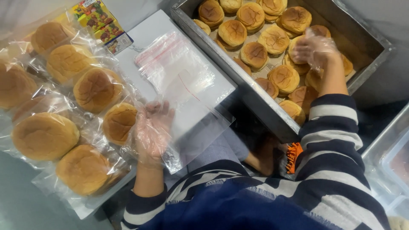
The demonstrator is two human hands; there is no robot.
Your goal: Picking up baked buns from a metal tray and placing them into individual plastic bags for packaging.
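Observation:
Both of my hands wear thin clear plastic gloves. My right hand reaches into a metal tray of round golden buns and curls over one bun at the tray's right side. My left hand rests, fingers bent, on the edge of a clear zip bag lying on a white board. A small stack of empty zip bags lies on that board. Bagged buns are spread to the left.
A colourful printed carton lies at the top left beside the bagged buns. Clear plastic containers stand at the right edge. My striped sleeves and dark apron fill the bottom. A small orange object sits below the metal tray.

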